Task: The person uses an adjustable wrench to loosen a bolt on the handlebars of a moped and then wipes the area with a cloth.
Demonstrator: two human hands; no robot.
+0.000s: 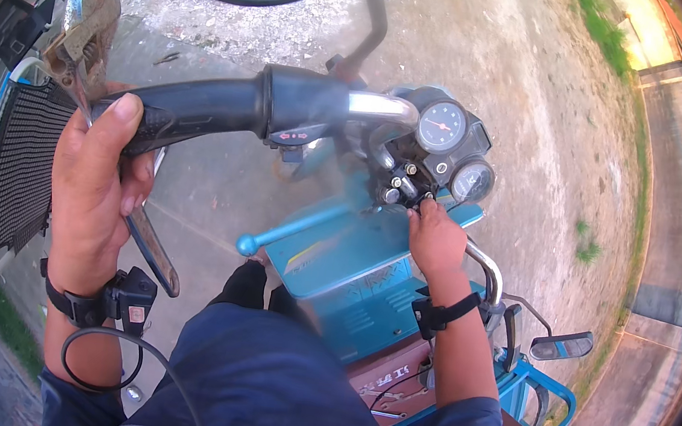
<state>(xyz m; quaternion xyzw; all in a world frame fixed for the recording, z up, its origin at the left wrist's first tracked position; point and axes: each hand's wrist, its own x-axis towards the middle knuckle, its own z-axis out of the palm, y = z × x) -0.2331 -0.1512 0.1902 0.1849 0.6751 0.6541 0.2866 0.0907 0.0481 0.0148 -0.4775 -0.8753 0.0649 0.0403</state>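
Note:
My left hand (96,172) is closed around a worn, rusty metal hand tool (153,253), whose lower arm sticks out below my fingers. Its exact kind is partly hidden by the hand. My thumb rests against the end of the black handlebar grip (191,111). At the middle of the handlebar (385,108), just below two round gauges (442,126), my right hand (438,241) is closed, with thumb and fingertips pinched at the clamp. Shiny bolts (409,169) stand up beside those fingertips; whatever lies between them is too small to make out.
Below the handlebar is the vehicle's blue front body (344,256), with a blue-knobbed lever (247,244). Mirrors (562,346) project at the right and top left. A black woven chair (23,162) stands at the left, and concrete ground (553,172) surrounds the vehicle.

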